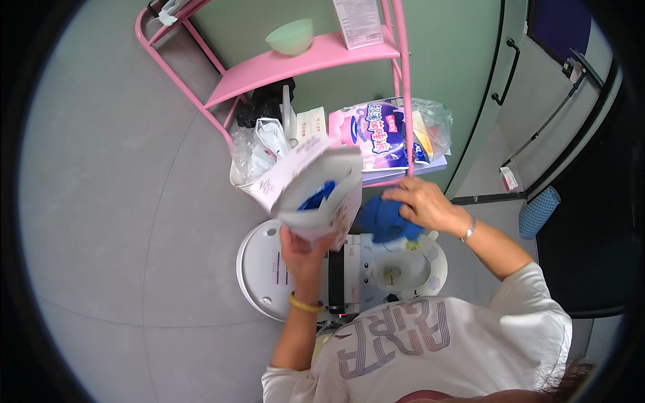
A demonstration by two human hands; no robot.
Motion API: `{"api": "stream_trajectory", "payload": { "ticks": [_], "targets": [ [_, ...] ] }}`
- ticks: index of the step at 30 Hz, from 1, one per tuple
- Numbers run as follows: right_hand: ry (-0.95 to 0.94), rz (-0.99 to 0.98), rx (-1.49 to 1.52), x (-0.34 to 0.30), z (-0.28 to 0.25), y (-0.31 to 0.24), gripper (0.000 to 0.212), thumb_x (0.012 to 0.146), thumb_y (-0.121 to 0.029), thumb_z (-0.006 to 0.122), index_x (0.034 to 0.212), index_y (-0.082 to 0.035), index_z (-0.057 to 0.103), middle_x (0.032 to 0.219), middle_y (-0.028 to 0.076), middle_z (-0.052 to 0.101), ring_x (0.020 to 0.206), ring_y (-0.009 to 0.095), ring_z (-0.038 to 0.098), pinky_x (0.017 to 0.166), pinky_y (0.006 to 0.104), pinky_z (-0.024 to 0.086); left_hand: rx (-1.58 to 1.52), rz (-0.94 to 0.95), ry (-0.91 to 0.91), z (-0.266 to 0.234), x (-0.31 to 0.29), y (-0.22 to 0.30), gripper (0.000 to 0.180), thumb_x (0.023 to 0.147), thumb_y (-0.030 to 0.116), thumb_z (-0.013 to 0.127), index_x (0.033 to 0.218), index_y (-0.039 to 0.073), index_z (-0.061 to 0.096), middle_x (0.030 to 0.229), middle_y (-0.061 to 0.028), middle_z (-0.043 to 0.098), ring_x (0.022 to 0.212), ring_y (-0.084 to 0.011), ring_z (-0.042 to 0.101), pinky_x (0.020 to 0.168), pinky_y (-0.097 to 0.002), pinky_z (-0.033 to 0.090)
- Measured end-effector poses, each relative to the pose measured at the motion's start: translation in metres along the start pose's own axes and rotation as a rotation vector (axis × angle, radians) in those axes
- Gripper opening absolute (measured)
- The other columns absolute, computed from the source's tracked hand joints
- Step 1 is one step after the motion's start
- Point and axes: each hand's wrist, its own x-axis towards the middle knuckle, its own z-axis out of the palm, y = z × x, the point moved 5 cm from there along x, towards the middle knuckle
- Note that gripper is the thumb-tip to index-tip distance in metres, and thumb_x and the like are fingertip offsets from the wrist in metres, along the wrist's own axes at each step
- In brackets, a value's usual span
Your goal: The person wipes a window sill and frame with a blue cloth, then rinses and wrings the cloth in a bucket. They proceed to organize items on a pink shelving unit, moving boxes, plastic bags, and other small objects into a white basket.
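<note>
My left hand (304, 254) grips the lower end of a white and pale pink carton (285, 183), tilted with its flaps open toward me. Inside the carton, some crumpled blue material (317, 196) shows. To the right, my right hand (426, 205) has its fingers closed on a bunched blue piece (386, 218) that looks soft and blurred; its exact kind is not clear. It is held apart from the carton, above a toilet bowl (403, 269) with a patterned pale blue seat.
Ahead stands a pink shelf rack (309, 62) with a pale green bowl (292, 38) and a white box (359, 23). Its lower level holds a purple and pink package (369, 134) and plastic bags (252, 158). A round white lid (259, 272) lies below. A blue roll (539, 211) sits right.
</note>
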Motion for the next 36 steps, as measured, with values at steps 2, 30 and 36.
{"api": "stream_trajectory", "payload": {
  "ticks": [2,30,36],
  "targets": [
    [-0.063,0.063,0.035,-0.031,0.004,0.005,0.040,0.067,0.000,0.058,0.105,-0.010,0.065,0.086,0.013,0.056,0.083,0.034,0.056,0.070,0.0425,0.049,-0.046,-0.017,0.039,0.019,0.026,-0.020,0.062,0.074,-0.005,0.068,0.129,0.002,0.039,0.120,-0.0097,0.053,0.110,-0.0199,0.053,0.093,-0.0313,0.043],
    [0.588,0.209,0.203,0.001,-0.150,-0.062,0.036,0.072,-0.011,0.055,0.104,0.003,0.059,0.094,0.013,0.059,0.087,0.023,0.057,0.082,0.0297,0.044,0.830,1.229,0.117,0.039,0.191,0.183,0.082,0.069,0.011,0.077,0.139,0.002,0.033,0.137,-0.0218,0.038,0.129,-0.0398,0.034,0.105,-0.0470,0.029],
    [0.708,0.023,-0.021,0.056,-0.199,-0.106,0.034,0.070,-0.004,0.052,0.102,0.004,0.059,0.102,0.015,0.060,0.099,0.024,0.058,0.091,0.0312,0.043,1.395,1.266,0.231,0.036,0.322,0.277,0.076,0.069,0.011,0.075,0.137,0.012,0.040,0.130,-0.0194,0.049,0.123,-0.0378,0.044,0.097,-0.0454,0.039]
  ]
}}
